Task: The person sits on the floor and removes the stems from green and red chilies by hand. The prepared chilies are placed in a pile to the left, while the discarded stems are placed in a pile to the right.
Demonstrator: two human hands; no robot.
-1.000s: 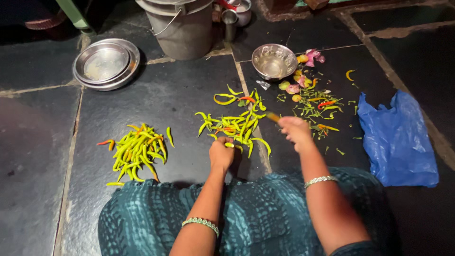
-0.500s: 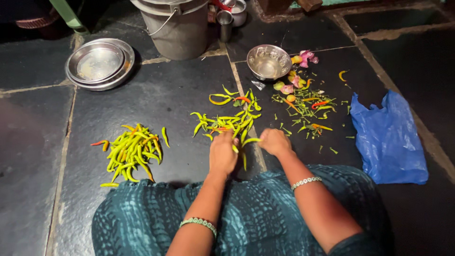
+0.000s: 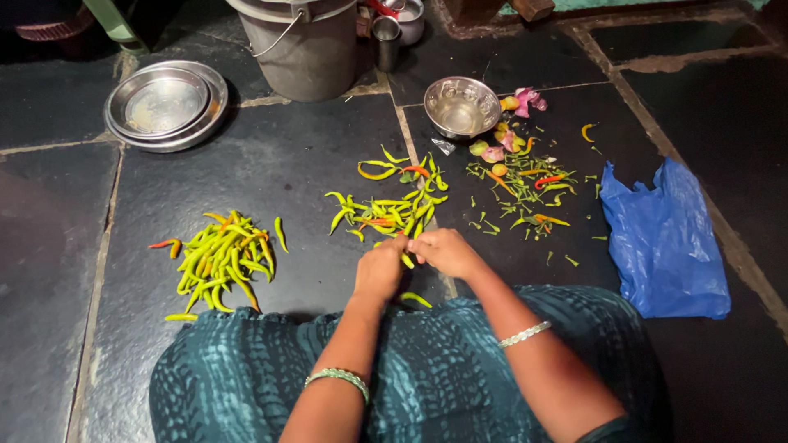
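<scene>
Closest to me, a lap draped in teal patterned cloth (image 3: 427, 385), with both forearms reaching out over it, a beaded bangle on each wrist. The left hand (image 3: 379, 269) and the right hand (image 3: 446, 251) meet just past the knees, fingertips pinched together on one green chilli (image 3: 407, 260), each hand closed on an end of it as far as I can make out (the knuckles hide most of the pod). Another loose chilli (image 3: 417, 299) lies on the dark stone floor (image 3: 271, 172) right under the hands.

Just beyond the fingers sits the middle heap of chillies (image 3: 392, 205), green with a few red and orange ones. Off to the left, well apart, is a tidier pile of chillies (image 3: 220, 261). To the right lie scattered stems and scraps (image 3: 525, 184), and beside them a crumpled blue plastic bag (image 3: 665, 242).

Farther back: a small steel bowl (image 3: 461, 107), stacked steel plates (image 3: 166, 105) at the left, and a grey metal bucket (image 3: 305, 45).
</scene>
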